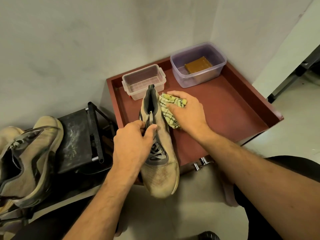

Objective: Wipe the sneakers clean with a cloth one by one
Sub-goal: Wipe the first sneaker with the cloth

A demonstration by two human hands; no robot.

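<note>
L hand (131, 144) grips sneaker (159, 163) | R hand (185, 110) holds cloth (170, 108) | tubs behind: clear (143, 81), purple (198, 64)

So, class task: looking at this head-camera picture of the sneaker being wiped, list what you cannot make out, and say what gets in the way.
- Head view: the sneaker laces and tongue, mostly covered by the left hand.
- The cloth, partly under the right hand; its full shape is hidden.
- The second sneaker, cut off by the left edge.
- The brown block in the purple tub: blurred by the tinted wall, unidentifiable.
</note>
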